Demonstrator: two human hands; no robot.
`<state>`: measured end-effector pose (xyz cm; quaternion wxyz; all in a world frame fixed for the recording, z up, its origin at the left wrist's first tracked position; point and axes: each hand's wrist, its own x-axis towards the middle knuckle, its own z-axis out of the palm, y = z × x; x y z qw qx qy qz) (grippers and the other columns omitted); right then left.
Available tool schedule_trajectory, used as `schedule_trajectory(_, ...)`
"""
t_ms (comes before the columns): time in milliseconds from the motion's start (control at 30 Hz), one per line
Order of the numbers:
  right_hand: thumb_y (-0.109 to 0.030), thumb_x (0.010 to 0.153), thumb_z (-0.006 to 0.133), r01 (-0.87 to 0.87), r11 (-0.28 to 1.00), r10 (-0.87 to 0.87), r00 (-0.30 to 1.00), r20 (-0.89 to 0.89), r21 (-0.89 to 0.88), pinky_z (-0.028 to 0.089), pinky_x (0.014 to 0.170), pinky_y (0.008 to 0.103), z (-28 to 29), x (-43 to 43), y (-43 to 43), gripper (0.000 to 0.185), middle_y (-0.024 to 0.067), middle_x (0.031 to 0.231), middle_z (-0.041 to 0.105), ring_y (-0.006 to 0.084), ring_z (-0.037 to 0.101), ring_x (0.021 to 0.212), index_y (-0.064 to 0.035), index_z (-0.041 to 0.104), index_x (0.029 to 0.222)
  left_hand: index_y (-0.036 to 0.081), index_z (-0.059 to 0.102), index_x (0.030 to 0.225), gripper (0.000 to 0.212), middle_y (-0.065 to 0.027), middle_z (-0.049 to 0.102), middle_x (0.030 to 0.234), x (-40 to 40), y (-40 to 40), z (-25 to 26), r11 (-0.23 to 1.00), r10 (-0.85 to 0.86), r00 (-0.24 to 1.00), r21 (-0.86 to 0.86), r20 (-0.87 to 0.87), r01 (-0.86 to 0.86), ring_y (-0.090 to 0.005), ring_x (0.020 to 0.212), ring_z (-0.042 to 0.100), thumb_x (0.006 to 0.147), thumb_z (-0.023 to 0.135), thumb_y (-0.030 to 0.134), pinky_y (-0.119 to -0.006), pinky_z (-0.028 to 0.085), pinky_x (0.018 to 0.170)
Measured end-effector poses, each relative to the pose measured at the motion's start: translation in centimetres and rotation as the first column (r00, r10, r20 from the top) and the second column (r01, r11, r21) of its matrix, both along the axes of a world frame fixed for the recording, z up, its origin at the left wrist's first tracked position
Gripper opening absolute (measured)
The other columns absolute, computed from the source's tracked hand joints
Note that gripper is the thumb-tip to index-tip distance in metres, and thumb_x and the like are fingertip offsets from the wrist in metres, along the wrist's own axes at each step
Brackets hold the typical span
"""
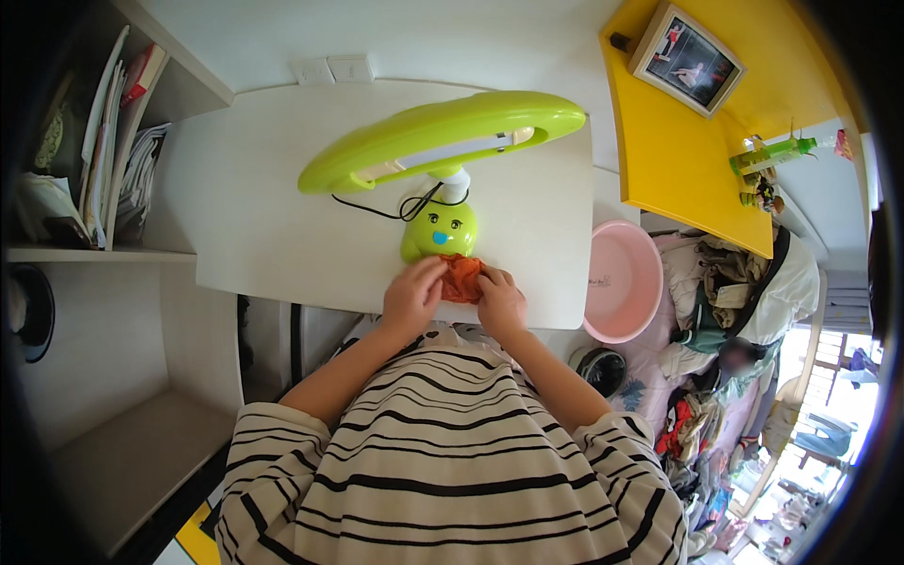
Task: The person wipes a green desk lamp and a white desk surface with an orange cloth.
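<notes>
A crumpled orange cloth (462,280) lies between my two hands at the front of the white desk (268,212). My left hand (413,293) touches its left edge with bent fingers, close to the lamp's base; whether it grips the cloth is unclear. At the right edge of the cloth, my right hand (501,296) pinches it between thumb and fingers. Just beyond stands a green desk lamp (438,141) with a long oval head, a white neck and a rounded base (441,229) bearing a cartoon face. A black cord (381,210) loops behind the base.
Shelves (106,256) with papers and books stand at the left. Right of the desk are a pink plastic basin (621,282), a dark round bin (600,371) and heaped clothes (727,296). A yellow shelf (678,169) holding a framed photo (688,60) juts out at the upper right.
</notes>
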<state>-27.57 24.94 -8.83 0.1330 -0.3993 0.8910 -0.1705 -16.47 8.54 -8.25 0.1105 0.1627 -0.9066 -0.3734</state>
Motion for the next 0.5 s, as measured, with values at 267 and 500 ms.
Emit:
schedule_trajectory(267,-0.002,0.091,0.039,0.869,0.494,0.049,-0.036,0.998,0.007,0.056,0.063,0.0384,3.9,-3.2,-1.7,0.04,0.0162,0.103,0.064,0.0274,0.065,0.081,0.0033,0.049,0.129,0.003,0.051,0.128,0.053,-0.0177,0.051,0.124,-9.5,-2.5,1.2,0.95,0.311,0.929,0.056,-0.199,-0.306,-0.0366,0.117,0.046,0.086,0.07,0.029,-0.046,0.038,0.099)
schedule_trajectory(500,-0.003,0.093,0.038,0.897,0.44,0.072,0.011,0.997,-0.041,0.057,0.062,0.0413,5.3,-3.6,-0.5,0.04,0.0178,0.113,0.06,0.0286,0.064,0.088,0.0039,0.045,0.133,0.003,0.054,0.117,0.049,-0.0156,0.06,0.101,-13.9,-1.9,0.3,0.875,0.472,0.872,0.19,-0.13,-0.446,-0.0373,0.095,0.055,0.088,0.066,0.041,-0.05,0.038,0.093)
